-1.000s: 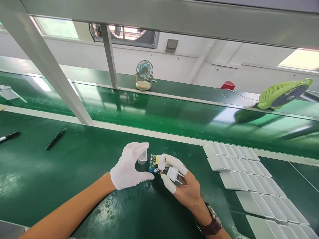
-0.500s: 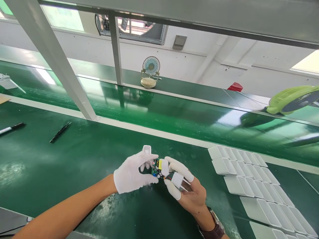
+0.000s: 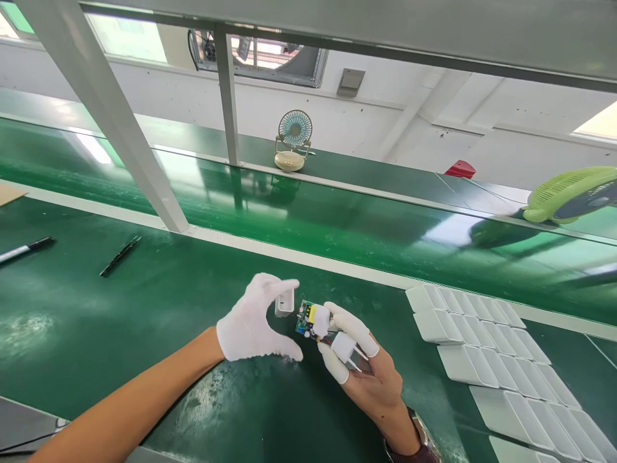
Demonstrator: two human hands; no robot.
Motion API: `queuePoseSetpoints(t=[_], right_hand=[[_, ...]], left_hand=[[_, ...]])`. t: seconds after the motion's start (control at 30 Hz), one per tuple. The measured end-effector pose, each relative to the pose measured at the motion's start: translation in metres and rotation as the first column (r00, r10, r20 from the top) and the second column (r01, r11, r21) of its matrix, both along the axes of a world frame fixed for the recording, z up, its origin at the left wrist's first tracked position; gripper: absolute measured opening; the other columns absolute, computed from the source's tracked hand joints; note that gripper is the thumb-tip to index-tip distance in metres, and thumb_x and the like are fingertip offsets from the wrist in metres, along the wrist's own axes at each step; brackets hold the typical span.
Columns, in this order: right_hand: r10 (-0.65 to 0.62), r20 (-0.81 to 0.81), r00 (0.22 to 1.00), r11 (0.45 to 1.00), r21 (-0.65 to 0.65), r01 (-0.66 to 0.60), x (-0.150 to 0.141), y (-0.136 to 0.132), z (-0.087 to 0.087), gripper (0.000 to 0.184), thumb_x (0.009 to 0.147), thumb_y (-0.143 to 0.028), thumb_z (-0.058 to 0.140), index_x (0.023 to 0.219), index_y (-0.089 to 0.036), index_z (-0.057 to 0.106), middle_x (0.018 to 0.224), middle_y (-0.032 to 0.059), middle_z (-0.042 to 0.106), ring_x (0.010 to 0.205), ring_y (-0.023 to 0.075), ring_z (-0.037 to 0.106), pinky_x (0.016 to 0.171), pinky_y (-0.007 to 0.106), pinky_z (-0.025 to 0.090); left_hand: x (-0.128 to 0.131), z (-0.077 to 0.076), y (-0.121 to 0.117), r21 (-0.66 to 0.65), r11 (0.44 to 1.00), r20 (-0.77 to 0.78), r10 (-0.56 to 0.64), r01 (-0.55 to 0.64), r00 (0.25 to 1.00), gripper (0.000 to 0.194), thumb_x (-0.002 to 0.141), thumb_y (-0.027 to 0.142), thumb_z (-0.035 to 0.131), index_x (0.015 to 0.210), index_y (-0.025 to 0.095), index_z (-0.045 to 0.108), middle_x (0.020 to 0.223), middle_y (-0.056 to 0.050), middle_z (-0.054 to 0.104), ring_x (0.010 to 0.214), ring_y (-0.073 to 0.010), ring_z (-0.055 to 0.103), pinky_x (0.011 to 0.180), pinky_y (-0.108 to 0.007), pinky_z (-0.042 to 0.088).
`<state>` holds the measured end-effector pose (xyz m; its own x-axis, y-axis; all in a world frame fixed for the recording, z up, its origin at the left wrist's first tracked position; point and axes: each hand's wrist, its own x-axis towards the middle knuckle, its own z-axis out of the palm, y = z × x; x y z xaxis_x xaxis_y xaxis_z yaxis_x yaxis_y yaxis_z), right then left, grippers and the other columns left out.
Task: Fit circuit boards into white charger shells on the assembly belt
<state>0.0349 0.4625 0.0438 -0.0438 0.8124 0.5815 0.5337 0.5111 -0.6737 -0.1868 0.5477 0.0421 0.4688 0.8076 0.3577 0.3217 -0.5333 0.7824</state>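
My left hand [image 3: 260, 318], in a white glove, has its thumb and forefinger spread wide apart. A small white plastic charger case [image 3: 285, 303] sits against the forefinger, apparently held by the other fingers, which are hidden. In my right hand [image 3: 369, 360], with white finger covers on, is a charger circuit board [image 3: 308, 318] bearing a yellow part and a white lump. Wires join the board to a white two-pin plug head [image 3: 344, 347], lying within the same hand. A small gap separates the left fingertips from the board.
Rows of open white cases [image 3: 482, 341] stand on the green bench at right. To the left lie a marker [image 3: 26, 249] and a dark slim tool [image 3: 120, 256]. Behind are a metal post [image 3: 130, 148], a small fan [image 3: 294, 132] and a green fan [image 3: 559, 193].
My left thumb and forefinger have let go of the board's end and spread apart, exposing more of the white case. The right hand keeps its hold on the board.
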Motion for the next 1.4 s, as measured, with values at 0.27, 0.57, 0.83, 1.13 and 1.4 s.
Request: queuePoseSetpoints(t=[0.27,0.57,0.83,1.13,1.4], right_hand=[[-0.089,0.138,0.986,0.994,0.068,0.080,0.001,0.005,-0.003,0.052,0.090,-0.013,0.064,0.139,-0.025,0.052,0.132,0.0122,0.065,0.113,0.0241,0.068,0.098,0.042,0.060],[-0.013,0.301,0.954,1.000,0.020,0.007,0.000,0.006,0.007,0.057,0.094,-0.014,0.057,0.148,-0.025,0.041,0.107,0.0084,0.072,0.097,0.0212,0.069,0.089,0.038,0.060],[0.006,0.366,0.931,1.000,-0.028,0.004,0.001,0.008,0.004,0.059,0.096,-0.017,0.054,0.152,-0.023,0.035,0.105,0.0095,0.071,0.096,0.0235,0.068,0.083,0.040,0.060],[-0.003,0.416,0.910,1.000,-0.001,0.004,0.003,0.006,-0.003,0.057,0.097,-0.019,0.054,0.151,-0.021,0.036,0.109,0.0110,0.070,0.103,0.0249,0.066,0.084,0.039,0.059],[-0.011,0.414,0.910,0.999,0.034,-0.004,0.001,0.007,0.000,0.061,0.096,-0.018,0.053,0.153,-0.022,0.033,0.120,0.0113,0.069,0.102,0.0240,0.066,0.086,0.038,0.059]], left_hand=[[0.011,-0.037,0.013,0.100,0.985,-0.166,0.158,-0.143,0.973,0.073,0.062,0.020,0.086,0.127,0.026,0.052,0.130,-0.010,0.061,0.123,-0.0332,0.058,0.105,-0.053,0.047],[0.013,-0.037,0.006,0.288,0.957,-0.113,0.039,-0.005,0.993,0.061,0.078,0.011,0.066,0.134,0.025,0.047,0.127,-0.012,0.062,0.113,-0.0274,0.063,0.095,-0.045,0.054],[0.013,-0.037,0.005,0.350,0.936,-0.088,0.000,0.031,0.996,0.059,0.081,0.010,0.064,0.135,0.025,0.048,0.125,-0.012,0.061,0.112,-0.0263,0.062,0.093,-0.045,0.055],[0.013,-0.036,0.005,0.336,0.940,-0.117,-0.016,0.055,0.993,0.056,0.082,0.012,0.065,0.134,0.025,0.048,0.123,-0.012,0.060,0.111,-0.0262,0.061,0.092,-0.045,0.055],[0.012,-0.038,0.005,0.316,0.947,-0.118,-0.016,0.053,0.993,0.056,0.082,0.015,0.067,0.134,0.025,0.050,0.124,-0.012,0.060,0.112,-0.0260,0.061,0.095,-0.044,0.055]])
